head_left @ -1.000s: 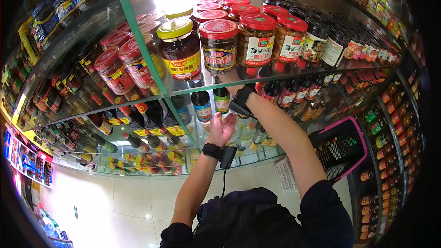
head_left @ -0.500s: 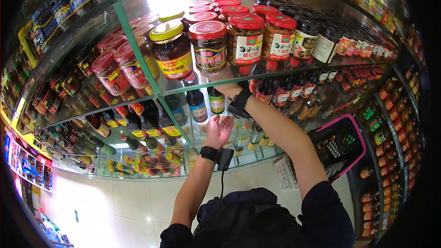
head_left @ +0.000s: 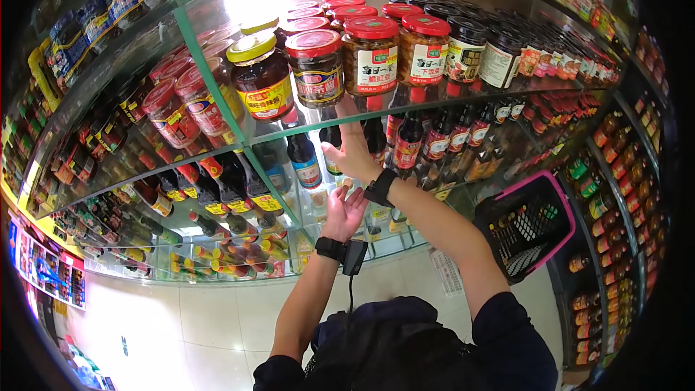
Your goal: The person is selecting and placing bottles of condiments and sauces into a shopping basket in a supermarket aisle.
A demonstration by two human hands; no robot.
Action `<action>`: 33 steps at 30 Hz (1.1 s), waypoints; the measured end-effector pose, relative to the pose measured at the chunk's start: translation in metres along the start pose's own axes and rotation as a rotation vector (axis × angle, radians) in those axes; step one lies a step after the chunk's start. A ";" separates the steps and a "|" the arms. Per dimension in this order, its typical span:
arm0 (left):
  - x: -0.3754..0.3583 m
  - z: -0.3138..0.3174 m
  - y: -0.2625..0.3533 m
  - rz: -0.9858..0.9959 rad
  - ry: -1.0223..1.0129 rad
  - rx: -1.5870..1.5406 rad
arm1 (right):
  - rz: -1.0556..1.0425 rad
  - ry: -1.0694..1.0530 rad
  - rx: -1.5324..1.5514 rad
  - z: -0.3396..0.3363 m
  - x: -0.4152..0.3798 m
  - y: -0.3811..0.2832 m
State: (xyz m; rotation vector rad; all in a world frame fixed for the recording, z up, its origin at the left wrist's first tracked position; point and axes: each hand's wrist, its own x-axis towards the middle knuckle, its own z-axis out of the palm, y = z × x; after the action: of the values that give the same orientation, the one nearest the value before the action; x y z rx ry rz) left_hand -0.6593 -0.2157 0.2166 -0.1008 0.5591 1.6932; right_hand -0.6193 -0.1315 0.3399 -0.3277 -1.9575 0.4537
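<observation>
My right hand [head_left: 352, 150] reaches up to the front edge of the glass shelf [head_left: 405, 111], fingers stretched out and thumb apart, with nothing seen in it. Its fingertips show faintly through the glass, below a red-lidded jar with a dark label [head_left: 318, 76]. Behind the hand, a dark bottle [head_left: 331, 137] is partly covered. Beside it stands a sauce bottle with a blue label [head_left: 305, 163]. Lower down, my left hand [head_left: 346, 211] is open, palm up, in front of the lower shelf. Both wrists wear black straps, the left one with a small box and cable.
A yellow-lidded jar [head_left: 260, 80] and jars of pickles [head_left: 371, 54] line the upper shelf. Red-labelled bottles [head_left: 439, 134] stand underneath. A black basket with a pink rim [head_left: 572, 224] is at the right, near more shelves of bottles [head_left: 614, 228]. Pale floor tiles [head_left: 210, 311] lie below.
My right hand has drawn back from under the shelf, so its palm and thumb now show. My left hand has shifted slightly down. The view has turned a little.
</observation>
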 end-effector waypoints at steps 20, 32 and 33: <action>-0.046 -0.088 -0.050 -0.223 0.159 -0.154 | 0.674 0.274 0.104 -0.064 -0.252 -0.011; -0.038 -0.102 -0.221 -0.531 0.486 -0.014 | 1.046 0.656 0.007 -0.204 -0.406 -0.018; -0.035 -0.101 -0.236 -0.537 0.460 0.025 | 1.041 0.714 0.021 -0.215 -0.413 -0.019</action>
State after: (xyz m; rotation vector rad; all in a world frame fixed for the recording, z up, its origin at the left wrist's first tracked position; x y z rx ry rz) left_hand -0.4525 -0.2665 0.0692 -0.5814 0.8095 1.1349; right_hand -0.2541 -0.2877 0.0965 -1.3108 -0.9641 0.8572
